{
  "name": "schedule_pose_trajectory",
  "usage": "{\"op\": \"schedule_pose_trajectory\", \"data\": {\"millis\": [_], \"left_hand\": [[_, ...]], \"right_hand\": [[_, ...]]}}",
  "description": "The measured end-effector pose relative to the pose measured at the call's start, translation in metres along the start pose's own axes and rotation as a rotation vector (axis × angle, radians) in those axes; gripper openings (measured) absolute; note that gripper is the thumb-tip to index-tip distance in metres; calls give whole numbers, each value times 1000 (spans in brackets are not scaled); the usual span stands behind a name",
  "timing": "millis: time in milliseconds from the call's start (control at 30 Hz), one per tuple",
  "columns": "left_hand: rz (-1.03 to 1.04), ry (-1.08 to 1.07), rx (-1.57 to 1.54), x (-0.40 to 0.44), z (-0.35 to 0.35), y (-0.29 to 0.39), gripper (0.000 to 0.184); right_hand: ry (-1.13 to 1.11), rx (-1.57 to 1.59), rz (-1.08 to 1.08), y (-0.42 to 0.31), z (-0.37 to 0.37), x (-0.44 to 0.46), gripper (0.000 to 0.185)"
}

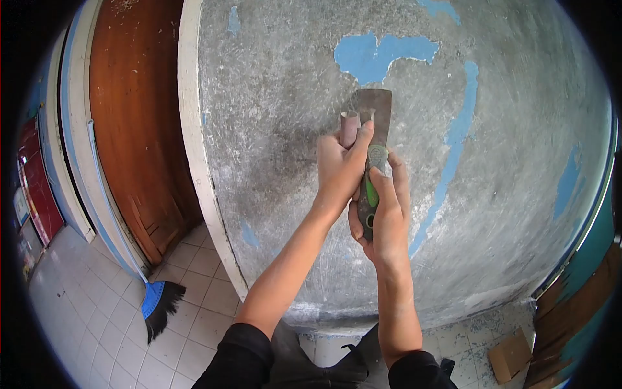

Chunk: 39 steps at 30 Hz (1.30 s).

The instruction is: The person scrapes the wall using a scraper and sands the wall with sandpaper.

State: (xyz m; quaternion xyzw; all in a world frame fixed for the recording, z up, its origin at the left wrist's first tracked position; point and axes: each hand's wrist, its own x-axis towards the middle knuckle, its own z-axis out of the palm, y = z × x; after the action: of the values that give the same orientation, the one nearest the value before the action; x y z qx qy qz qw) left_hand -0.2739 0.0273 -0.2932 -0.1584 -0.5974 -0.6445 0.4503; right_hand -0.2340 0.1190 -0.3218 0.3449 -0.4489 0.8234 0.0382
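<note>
The putty knife (381, 107), its broad blade dull grey-brown and its dark handle marked green, points to 12 o'clock, just below a blue paint patch (382, 57). The right hand (389, 214) grips the handle; the left hand (339, 170) clasps a curled pinkish piece (349, 129) at the blade's 9 o'clock.

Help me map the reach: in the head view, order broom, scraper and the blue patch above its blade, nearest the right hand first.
1. Scraper, its handle in the right hand.
2. Blue patch, on the wall above the blade.
3. Broom, at left, on the floor.
</note>
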Motion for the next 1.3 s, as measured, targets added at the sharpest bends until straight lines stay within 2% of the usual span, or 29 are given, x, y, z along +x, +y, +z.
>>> {"op": "schedule_pose_trajectory", "data": {"millis": [133,233,267,367,433,500,567,633,700,767,1000,1100,1133,1300], "left_hand": [[21,26,39,-26,3,-1,48],[57,52,65,-1,4,-6,46],[116,64,14,14,7,-1,45],[17,48,33,21,10,32,45],[69,29,21,12,7,26,45],[91,13,39,-8,5,14,45],[40,37,35,-14,4,5,45],[-73,-13,-56,-2,1,3,32],[-151,11,-29,5,2,12,32],[-64,15,-67,4,3,18,44],[39,4,-29,-6,0,-15,45],[-44,27,-19,23,7,17,45],[-8,32,-37,25,9,22,45],[61,12,15,-4,6,7,44]], "right_hand": [[2,-7,1,4,-8,-21,43],[53,97,39,1,0,2,41],[15,109,-24,4,3,20,41],[4,121,-33,-23,17,18,42],[-30,96,-62,-20,14,7,43],[40,100,-33,-13,10,-11,42],[19,71,-17,-7,4,-16,43],[50,111,39,-6,5,-1,44],[26,109,29,-8,9,5,46],[17,46,-1,-9,12,5,47],[54,40,21,4,3,-12,47],[1,104,-38,-8,11,23,44],[-46,139,-13,-15,12,23,42],[-12,125,3,-10,4,-13,42]]}}
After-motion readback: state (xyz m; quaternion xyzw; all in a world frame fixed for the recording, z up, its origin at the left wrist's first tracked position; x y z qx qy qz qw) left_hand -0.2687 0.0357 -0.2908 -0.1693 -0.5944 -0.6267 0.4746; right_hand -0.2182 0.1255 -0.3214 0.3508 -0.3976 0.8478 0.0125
